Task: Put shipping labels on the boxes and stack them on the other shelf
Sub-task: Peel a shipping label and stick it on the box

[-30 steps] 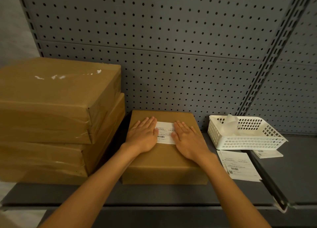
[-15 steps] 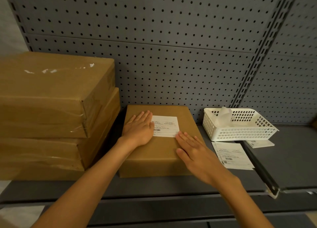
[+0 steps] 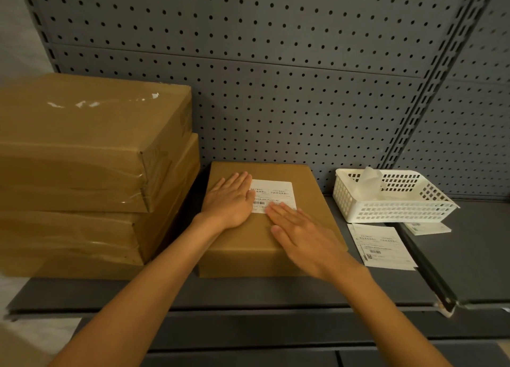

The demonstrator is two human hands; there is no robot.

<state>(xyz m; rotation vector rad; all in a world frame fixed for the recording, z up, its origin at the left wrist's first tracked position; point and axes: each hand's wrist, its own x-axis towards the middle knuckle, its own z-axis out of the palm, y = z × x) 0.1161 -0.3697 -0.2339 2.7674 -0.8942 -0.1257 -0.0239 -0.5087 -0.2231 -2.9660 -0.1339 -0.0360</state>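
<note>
Now both my hands lie flat, fingers open, gripping nothing: left hand beside the label, right hand nearer, fingertips on its lower edge, atop box w/ long axis pointing away.

one head-worn wide view only. it looked forward and down from close range at the shelf, facing the pegboard; my forearms entered from below.

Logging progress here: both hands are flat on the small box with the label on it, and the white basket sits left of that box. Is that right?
Not quite. In the head view the white basket sits right of the small box, not left. Both hands, left hand and right hand, lie flat by the label.
</note>
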